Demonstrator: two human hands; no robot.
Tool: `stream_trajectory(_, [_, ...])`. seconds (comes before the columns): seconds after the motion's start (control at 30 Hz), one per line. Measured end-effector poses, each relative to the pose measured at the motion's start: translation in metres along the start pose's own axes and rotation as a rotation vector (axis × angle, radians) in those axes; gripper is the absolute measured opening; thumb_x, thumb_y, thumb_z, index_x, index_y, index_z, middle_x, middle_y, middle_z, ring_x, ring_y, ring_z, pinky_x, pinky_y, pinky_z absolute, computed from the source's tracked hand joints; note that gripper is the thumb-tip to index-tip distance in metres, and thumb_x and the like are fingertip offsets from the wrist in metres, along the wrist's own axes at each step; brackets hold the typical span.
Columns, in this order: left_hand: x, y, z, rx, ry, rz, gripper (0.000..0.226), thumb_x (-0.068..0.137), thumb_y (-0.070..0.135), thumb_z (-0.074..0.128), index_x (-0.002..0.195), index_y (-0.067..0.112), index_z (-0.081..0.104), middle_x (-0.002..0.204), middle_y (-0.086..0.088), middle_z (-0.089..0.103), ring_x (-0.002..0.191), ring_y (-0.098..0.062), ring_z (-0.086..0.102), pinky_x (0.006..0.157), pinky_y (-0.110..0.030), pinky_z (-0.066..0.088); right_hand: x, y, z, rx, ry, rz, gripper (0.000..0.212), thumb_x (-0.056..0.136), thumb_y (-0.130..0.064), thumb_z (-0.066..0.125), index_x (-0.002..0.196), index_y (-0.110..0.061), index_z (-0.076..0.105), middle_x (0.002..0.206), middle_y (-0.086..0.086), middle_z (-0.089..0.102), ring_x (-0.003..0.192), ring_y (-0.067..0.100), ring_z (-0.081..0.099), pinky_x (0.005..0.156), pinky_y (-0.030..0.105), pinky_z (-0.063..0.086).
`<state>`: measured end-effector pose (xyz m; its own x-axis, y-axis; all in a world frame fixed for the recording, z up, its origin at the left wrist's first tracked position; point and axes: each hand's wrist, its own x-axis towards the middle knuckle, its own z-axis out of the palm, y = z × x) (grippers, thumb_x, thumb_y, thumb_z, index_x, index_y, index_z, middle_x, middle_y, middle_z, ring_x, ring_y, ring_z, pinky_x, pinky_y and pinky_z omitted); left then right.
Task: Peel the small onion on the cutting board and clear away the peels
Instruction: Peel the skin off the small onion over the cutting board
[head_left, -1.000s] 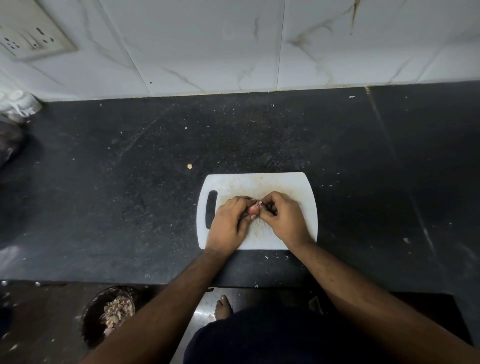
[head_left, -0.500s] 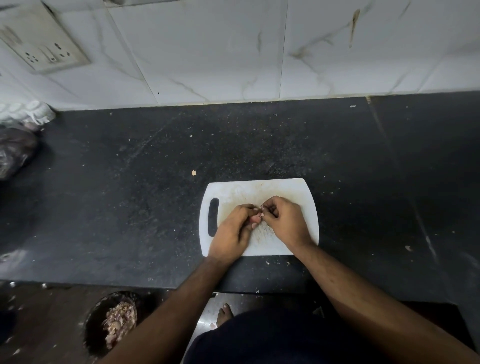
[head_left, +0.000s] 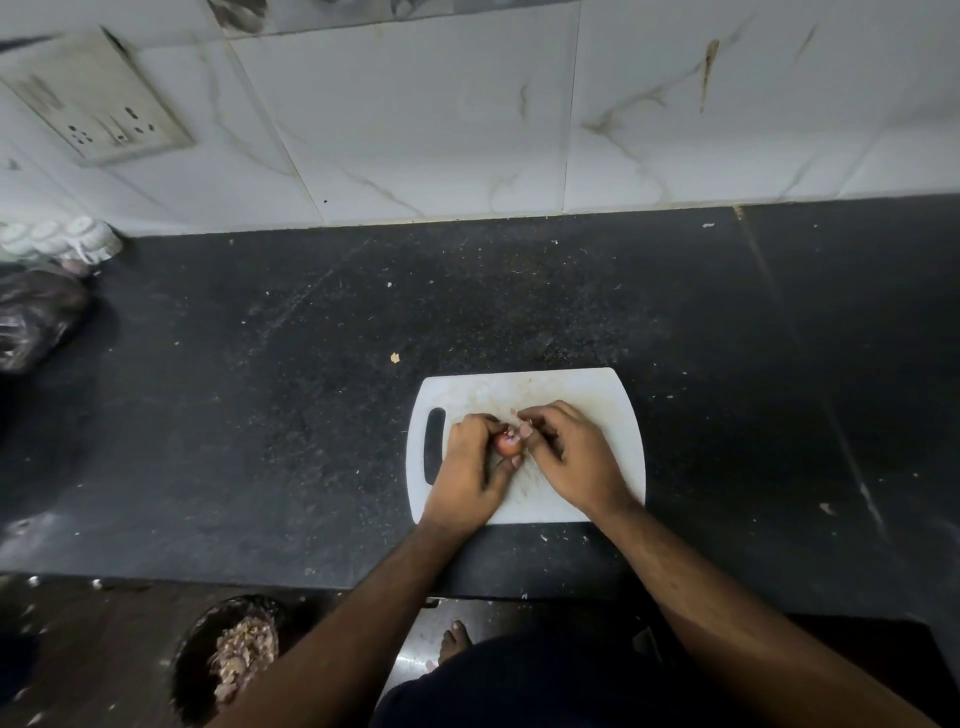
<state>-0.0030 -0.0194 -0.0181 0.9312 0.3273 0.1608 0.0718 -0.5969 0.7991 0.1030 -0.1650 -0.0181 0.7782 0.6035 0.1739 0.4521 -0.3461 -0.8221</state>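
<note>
1. Onion (head_left: 505, 445), small and reddish, sits over the middle of a white cutting board (head_left: 613, 415), held between two bare hands.
2. Nearest the viewer, two bare forearms reach forward from the bottom edge. Below the desk edge, a dark round bowl (head_left: 192, 660) of pale peelings sits on the floor at lower left, and a bare foot (head_left: 453, 640) shows beside it.
3. The left hand (head_left: 470, 470) curls around the onion from the left, its fingers (head_left: 511, 462) closed on the bulb.
4. The right hand (head_left: 574, 457) meets it from the right, its fingers (head_left: 527, 430) pinched together on a bit of skin at the top of the onion.
5. The cutting board lies flat on a dark speckled desk (head_left: 260, 415), its handle slot to the left.
6. A small pale scrap (head_left: 395, 357) lies on the desk just beyond the board's far left corner.
7. Farther left, a dark crumpled plastic bag (head_left: 36, 317) rests near the wall.
8. At the back, white marbled wall tiles (head_left: 441, 130) rise, with a grimy socket plate (head_left: 93, 98) at upper left.
</note>
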Motion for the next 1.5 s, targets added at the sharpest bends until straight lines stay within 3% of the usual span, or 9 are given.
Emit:
stream_trajectory(0.2, [0.002,-0.002,-0.004,-0.008,-0.019,-0.015,0.025,0.096,0.019,0.071,0.115,0.013,0.057,0.114,0.005,0.062,0.108,-0.011,0.058,0.091,-0.017,0.044,0.004,0.003,0.002,-0.08,-0.015,0.001,0.01,0.097,-0.026,0.067,0.098,-0.017,0.071,0.092,-0.008,0.067,0.083,0.011,0.063,0.074,0.038,0.055])
stream_trajectory(0.33, [0.002,-0.002,-0.004,-0.033,-0.036,-0.022,0.026,0.096,0.015,0.07,0.117,0.013,0.055,0.116,0.004,0.064,0.109,-0.013,0.061,0.092,-0.019,0.048,0.004,0.006,0.005,-0.143,-0.007,0.014,0.011,0.1,-0.025,0.063,0.097,-0.015,0.068,0.094,-0.005,0.067,0.084,0.013,0.062,0.075,0.038,0.054])
stream_trajectory(0.5, [0.002,-0.005,-0.005,-0.029,-0.037,-0.039,0.026,0.096,0.016,0.069,0.118,0.017,0.055,0.117,0.007,0.065,0.112,-0.014,0.063,0.095,-0.026,0.051,0.006,0.008,0.006,-0.092,0.187,0.112,0.011,0.102,-0.013,0.059,0.096,-0.009,0.067,0.095,0.001,0.066,0.09,0.018,0.062,0.083,0.04,0.053])
stream_trajectory(0.6, [0.001,-0.004,-0.004,-0.021,-0.029,-0.035,0.027,0.098,0.015,0.067,0.122,0.015,0.055,0.117,0.005,0.066,0.112,-0.015,0.062,0.096,-0.025,0.05,0.005,0.005,0.006,-0.103,0.144,0.074,0.014,0.1,-0.01,0.058,0.105,-0.011,0.071,0.102,-0.001,0.067,0.094,0.016,0.063,0.084,0.038,0.055])
stream_trajectory(0.77, [0.001,0.003,0.0,0.077,-0.006,0.002,0.028,0.102,0.017,0.059,0.13,0.015,0.056,0.122,0.004,0.059,0.113,-0.011,0.055,0.099,-0.013,0.039,0.0,-0.002,0.002,-0.084,-0.004,-0.036,0.047,0.089,-0.007,0.047,0.127,-0.021,0.072,0.124,-0.006,0.06,0.113,0.013,0.061,0.09,0.029,0.055])
stream_trajectory(0.97, [0.003,0.005,0.004,0.098,-0.016,-0.026,0.042,0.106,0.027,0.053,0.148,0.018,0.052,0.128,0.002,0.048,0.122,-0.01,0.053,0.109,-0.017,0.041,0.003,0.0,-0.001,-0.042,-0.014,-0.046,0.026,0.1,-0.032,0.063,0.121,-0.022,0.072,0.109,-0.01,0.07,0.098,0.008,0.066,0.082,0.033,0.057])
stream_trajectory(1.23, [0.0,-0.005,0.003,0.125,-0.044,-0.013,0.05,0.107,0.02,0.05,0.157,0.017,0.042,0.131,-0.004,0.053,0.12,-0.016,0.052,0.107,-0.022,0.042,0.006,0.0,-0.004,0.077,0.017,0.021,0.014,0.093,-0.028,0.074,0.102,-0.019,0.08,0.086,-0.008,0.071,0.079,0.012,0.067,0.069,0.034,0.057])
stream_trajectory(1.4, [0.001,-0.008,0.004,0.137,-0.063,0.02,0.046,0.107,0.02,0.05,0.152,0.014,0.049,0.132,-0.007,0.053,0.118,-0.02,0.055,0.103,-0.033,0.049,0.006,0.0,0.0,0.101,0.048,0.104,0.01,0.09,-0.018,0.078,0.099,-0.015,0.081,0.087,-0.005,0.075,0.08,0.013,0.072,0.074,0.039,0.061])
stream_trajectory(1.5, [0.0,-0.007,0.004,0.141,-0.053,0.035,0.042,0.106,0.023,0.05,0.148,0.016,0.053,0.13,-0.004,0.053,0.114,-0.019,0.057,0.096,-0.036,0.052,0.005,-0.001,0.002,0.079,0.075,0.143,0.01,0.087,-0.015,0.08,0.098,-0.016,0.081,0.087,-0.007,0.076,0.081,0.01,0.073,0.076,0.032,0.061])
